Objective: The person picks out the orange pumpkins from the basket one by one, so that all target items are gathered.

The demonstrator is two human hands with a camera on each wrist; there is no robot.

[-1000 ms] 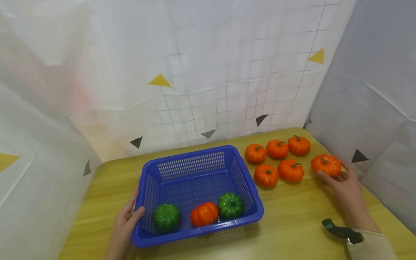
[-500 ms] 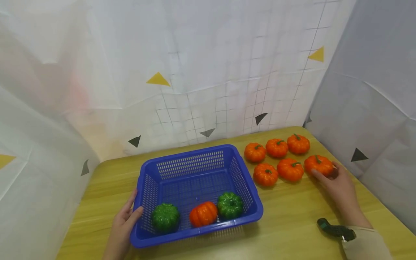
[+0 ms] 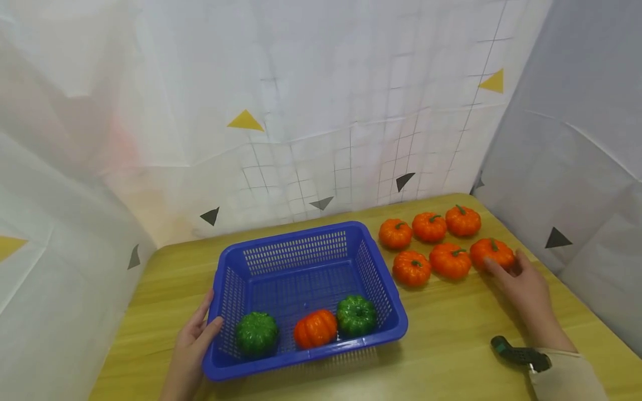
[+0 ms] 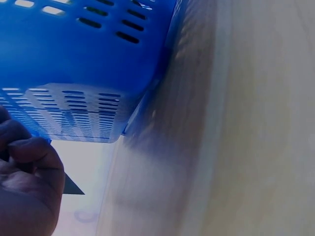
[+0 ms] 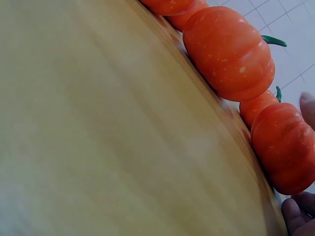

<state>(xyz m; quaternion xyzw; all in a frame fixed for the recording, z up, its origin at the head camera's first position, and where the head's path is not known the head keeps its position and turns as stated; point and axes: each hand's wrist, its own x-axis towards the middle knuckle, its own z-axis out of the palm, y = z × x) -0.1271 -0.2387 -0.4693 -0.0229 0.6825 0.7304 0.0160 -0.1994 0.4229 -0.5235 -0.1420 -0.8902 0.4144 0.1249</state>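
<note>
A blue plastic basket holds two green pumpkins, one at the left and one at the right, with an orange pumpkin lying between them. My left hand grips the basket's left side, thumb at the rim; the left wrist view shows its curled fingers by the perforated wall. On the table's right, my right hand is spread around an orange pumpkin. Its thumb lies by the pumpkin's near side, and its other fingers stand slightly off the right side.
Several more orange pumpkins with green stems stand in two rows between the basket and my right hand. White sheeting encloses the wooden table at the back and sides. A black strap sits at my right wrist.
The rightmost orange pumpkin was shifted left, up beside its neighbour in the front row, by my right hand. Since then the right fingers have loosened slightly from it. My left hand stays on the basket.
</note>
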